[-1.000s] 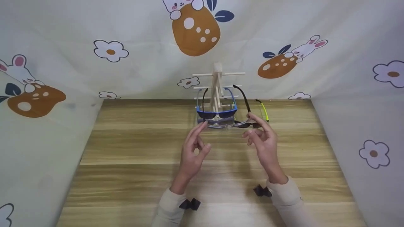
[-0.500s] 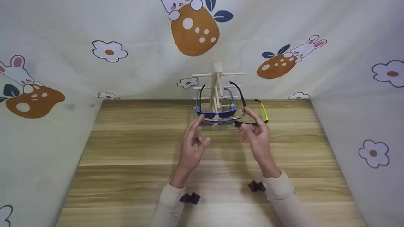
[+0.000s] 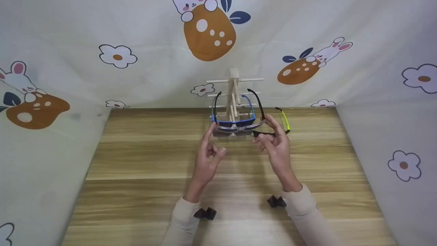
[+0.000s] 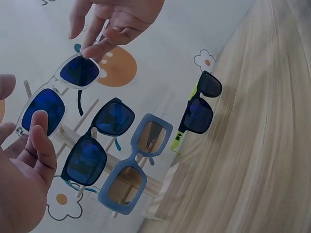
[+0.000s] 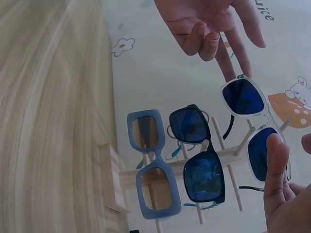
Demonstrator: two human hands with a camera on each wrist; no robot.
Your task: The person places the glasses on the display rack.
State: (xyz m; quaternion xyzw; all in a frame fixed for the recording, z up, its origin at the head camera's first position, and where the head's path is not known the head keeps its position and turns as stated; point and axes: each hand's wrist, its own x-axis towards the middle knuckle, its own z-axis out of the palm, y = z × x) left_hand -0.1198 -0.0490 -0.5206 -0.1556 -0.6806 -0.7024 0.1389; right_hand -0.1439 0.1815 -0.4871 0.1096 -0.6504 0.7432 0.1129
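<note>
Clear-framed sunglasses [image 3: 241, 128] with blue lenses and dark temple tips are held in the air in front of a wooden display rack [image 3: 234, 73]. My left hand [image 3: 206, 160] pinches their left end near the hinge, thumb standing free. At the right end, my right hand [image 3: 279, 153] pinches the other temple near its hinge. Both temples point back toward the rack. In the right wrist view, dark-framed sunglasses [image 5: 204, 177] hang on the rack just below the clear sunglasses [image 5: 244, 98]. Lower still hang light blue-framed sunglasses [image 5: 159, 191] with brown lenses.
Black sunglasses with yellow-green temples [image 4: 198, 115] lie on the wooden table [image 3: 143, 153] right of the rack. Bare pegs [image 3: 252, 80] stick out near the rack's top. A printed cloth [image 3: 153, 78] stands behind and at both sides.
Both hands have moved forward and slightly left, carrying the clear-framed sunglasses closer to the rack. The sunglasses have become more level. The other sunglasses stay where they were.
</note>
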